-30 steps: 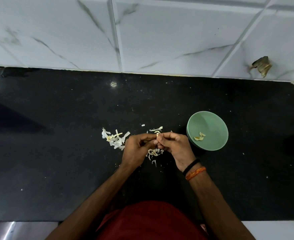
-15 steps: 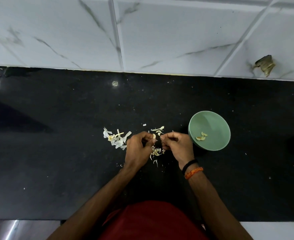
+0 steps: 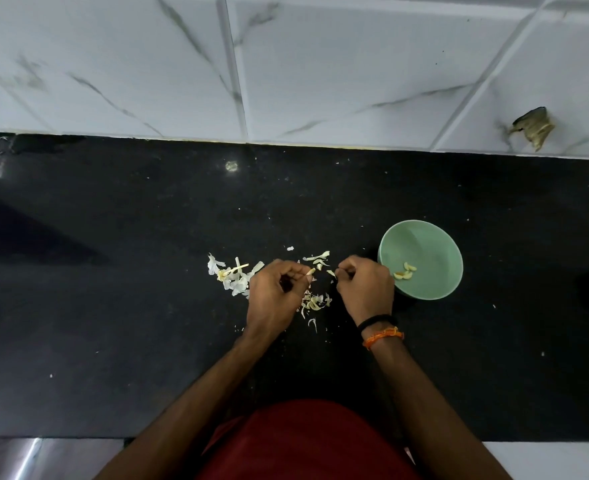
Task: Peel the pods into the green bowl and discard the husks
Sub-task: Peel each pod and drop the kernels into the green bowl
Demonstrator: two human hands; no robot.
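My left hand pinches a small pale pod at its fingertips, above the black counter. A short gap to the right, my right hand pinches a thin strip of husk. The green bowl sits just right of my right hand, with a few peeled pieces at its bottom. Loose white husks lie in a pile to the left of my left hand, and more husks lie between my hands.
The black counter runs the full width and meets a white marble-tile wall at the back. A brownish patch marks the wall at the right. Small white flecks dot the counter.
My hands were together on the pod; they have pulled apart, the right hand drawing a strip of husk off to the right while the left keeps the pod.
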